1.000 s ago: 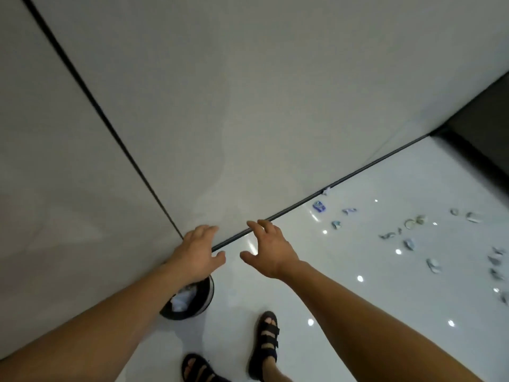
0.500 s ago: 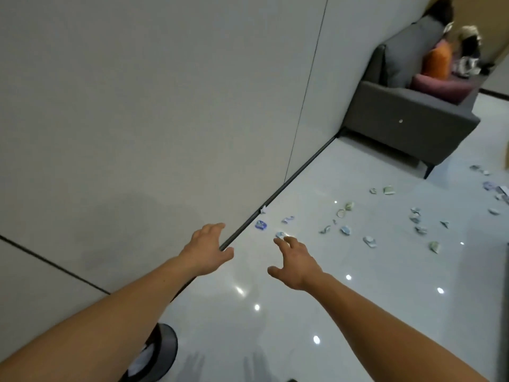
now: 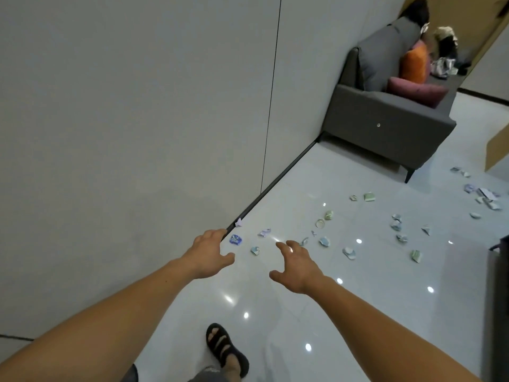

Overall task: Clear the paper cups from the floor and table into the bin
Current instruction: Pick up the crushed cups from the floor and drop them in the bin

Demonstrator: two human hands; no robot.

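Reaching out with both arms, you seem to be going for the squashed paper cups (image 3: 349, 253) scattered on the floor (image 3: 275, 312), on your side of the sofa (image 3: 385, 122). Your left hand (image 3: 205, 253) and right hand (image 3: 298, 267) hold nothing, palms down, fingers spread and a little bent. Next you likely need to bend low and grab the cups farthest from the sofa; no bin is in sight.

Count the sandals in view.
1: a black sandal on a foot at the bottom centre of the view. A second may be hidden outside the frame.
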